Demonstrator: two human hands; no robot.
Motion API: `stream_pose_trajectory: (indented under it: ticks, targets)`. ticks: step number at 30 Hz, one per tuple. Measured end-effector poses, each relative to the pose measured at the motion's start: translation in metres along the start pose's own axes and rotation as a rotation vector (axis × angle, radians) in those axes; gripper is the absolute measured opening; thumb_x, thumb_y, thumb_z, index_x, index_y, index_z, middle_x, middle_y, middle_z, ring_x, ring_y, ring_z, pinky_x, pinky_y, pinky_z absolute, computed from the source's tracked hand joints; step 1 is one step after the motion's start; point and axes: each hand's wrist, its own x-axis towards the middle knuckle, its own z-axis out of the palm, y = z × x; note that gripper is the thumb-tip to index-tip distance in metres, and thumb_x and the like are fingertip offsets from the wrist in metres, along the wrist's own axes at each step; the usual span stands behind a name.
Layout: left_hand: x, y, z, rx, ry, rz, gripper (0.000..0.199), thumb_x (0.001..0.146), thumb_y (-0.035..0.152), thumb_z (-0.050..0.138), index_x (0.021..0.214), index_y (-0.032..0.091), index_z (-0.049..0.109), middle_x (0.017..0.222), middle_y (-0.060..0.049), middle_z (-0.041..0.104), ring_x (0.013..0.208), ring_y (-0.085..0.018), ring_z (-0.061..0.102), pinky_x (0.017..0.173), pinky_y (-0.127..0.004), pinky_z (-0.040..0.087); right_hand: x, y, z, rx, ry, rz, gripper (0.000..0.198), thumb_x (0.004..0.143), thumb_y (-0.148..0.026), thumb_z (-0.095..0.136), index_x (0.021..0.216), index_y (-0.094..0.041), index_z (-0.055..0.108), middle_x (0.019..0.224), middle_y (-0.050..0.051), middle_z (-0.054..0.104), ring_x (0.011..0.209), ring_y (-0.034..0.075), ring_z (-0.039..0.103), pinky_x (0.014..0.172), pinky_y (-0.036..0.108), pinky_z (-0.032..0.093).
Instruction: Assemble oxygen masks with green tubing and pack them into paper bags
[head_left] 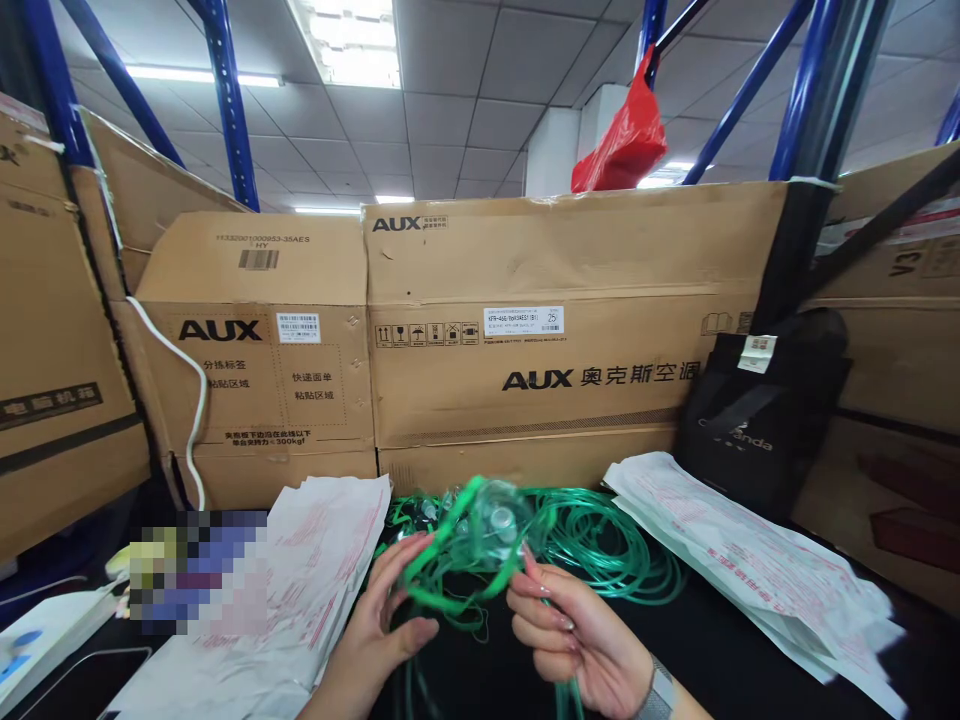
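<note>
My right hand (577, 635) is closed in a pinch on thin green tubing (568, 698), which hangs down below the fingers. Just above it is a blurred bundle: a clear plastic, mask-like piece (501, 520) with a bright green strap (450, 603) looped round it. My left hand (382, 625) is curved at the left side of this loop, thumb and fingers apart, fingertips at the strap; whether they press on it is hard to see. Behind the bundle lies a coil of green tubing (622, 550) on the black surface, with more clear and green pieces at its left.
White printed plastic packages lie on the left (300, 580) and right (757, 570). Cardboard boxes (555, 410) form a wall at the back. A black bag (757, 420) stands at the right, below a rack post. A white cable (201, 400) hangs at the left.
</note>
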Motion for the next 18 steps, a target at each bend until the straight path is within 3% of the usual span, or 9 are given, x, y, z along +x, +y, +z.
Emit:
stream_pose_trajectory:
  ticks: [3, 6, 8, 11, 14, 16, 18]
  targets:
    - [0.0, 0.0, 0.007, -0.161, -0.124, -0.325, 0.062, 0.063, 0.056, 0.058, 0.112, 0.02, 0.049, 0.114, -0.014, 0.054, 0.105, -0.03, 0.05, 0.078, -0.04, 0.045, 0.005, 0.003, -0.009, 0.047, 0.032, 0.043, 0.029, 0.072, -0.028, 0.06, 0.057, -0.016, 0.038, 0.041, -0.01, 0.029, 0.032, 0.001, 0.011, 0.028, 0.011, 0.009]
    - [-0.001, 0.004, 0.011, -0.272, -0.181, -0.538, 0.055, 0.075, 0.057, 0.04, 0.109, 0.015, 0.049, 0.08, -0.011, 0.064, 0.069, -0.021, 0.063, 0.048, -0.027, 0.049, 0.008, 0.006, -0.017, -0.064, 0.153, 0.075, 0.028, 0.076, -0.033, 0.056, 0.059, -0.015, 0.043, 0.04, -0.01, 0.03, 0.032, 0.001, 0.011, 0.029, 0.012, 0.008]
    - [0.0, 0.006, 0.01, -0.332, -0.17, -0.57, 0.054, 0.076, 0.059, 0.034, 0.098, 0.014, 0.054, 0.068, -0.006, 0.062, 0.055, -0.015, 0.061, 0.035, -0.019, 0.042, 0.009, 0.007, -0.022, -0.176, 0.214, 0.104, 0.026, 0.077, -0.034, 0.054, 0.062, -0.013, 0.05, 0.038, -0.01, 0.029, 0.032, 0.0, 0.011, 0.029, 0.012, 0.007]
    - [0.002, 0.008, 0.006, -0.387, -0.199, -0.621, 0.061, 0.073, 0.065, 0.029, 0.089, 0.014, 0.057, 0.064, -0.004, 0.06, 0.047, -0.012, 0.057, 0.029, -0.015, 0.035, 0.009, 0.006, -0.026, -0.353, 0.234, 0.15, 0.024, 0.076, -0.033, 0.055, 0.07, -0.01, 0.057, 0.039, -0.011, 0.026, 0.032, 0.0, 0.011, 0.03, 0.014, 0.007]
    - [0.002, 0.007, 0.006, -0.36, -0.208, -0.659, 0.062, 0.073, 0.065, 0.03, 0.1, 0.016, 0.055, 0.057, -0.002, 0.059, 0.04, -0.01, 0.055, 0.025, -0.011, 0.025, 0.008, 0.005, -0.023, -0.541, 0.291, 0.136, 0.023, 0.072, -0.033, 0.059, 0.08, -0.011, 0.058, 0.042, -0.012, 0.024, 0.034, 0.001, 0.011, 0.031, 0.014, 0.009]
    - [0.002, 0.008, 0.008, -0.329, -0.181, -0.656, 0.059, 0.074, 0.064, 0.029, 0.106, 0.019, 0.053, 0.053, 0.0, 0.058, 0.037, -0.009, 0.053, 0.025, -0.01, 0.02, 0.009, 0.006, -0.018, -0.678, 0.343, 0.068, 0.034, 0.069, -0.035, 0.063, 0.096, -0.016, 0.054, 0.046, -0.012, 0.03, 0.035, 0.001, 0.015, 0.031, 0.014, 0.013]
    - [0.004, 0.01, 0.01, -0.174, -0.14, -0.58, 0.057, 0.079, 0.058, 0.024, 0.107, 0.019, 0.054, 0.053, 0.0, 0.061, 0.037, -0.011, 0.054, 0.025, -0.012, 0.024, 0.01, 0.007, -0.015, -0.824, 0.371, 0.005, 0.047, 0.067, -0.038, 0.065, 0.108, -0.021, 0.049, 0.053, -0.011, 0.038, 0.034, 0.0, 0.02, 0.031, 0.015, 0.015]
